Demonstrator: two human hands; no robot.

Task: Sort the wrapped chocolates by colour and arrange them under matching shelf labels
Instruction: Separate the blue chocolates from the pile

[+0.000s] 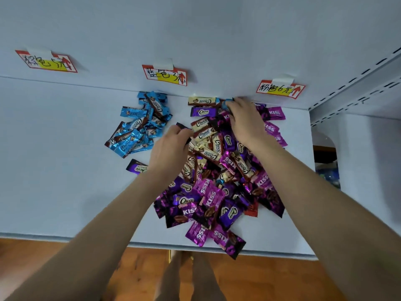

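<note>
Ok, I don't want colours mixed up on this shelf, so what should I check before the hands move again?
1. Right hand pinches a blue chocolate: ok.
2. Blue pile lies under the middle label: ok.
3. Blue pile shows only blue wrappers: ok.
4. Colour of the dark wrapper in the left hand: cannot tell.
5. Purple chocolate lying alone in front of the blue pile: not ok.
6. Mixed pile sorted: not ok; purple, pink and cream lie together.
</note>
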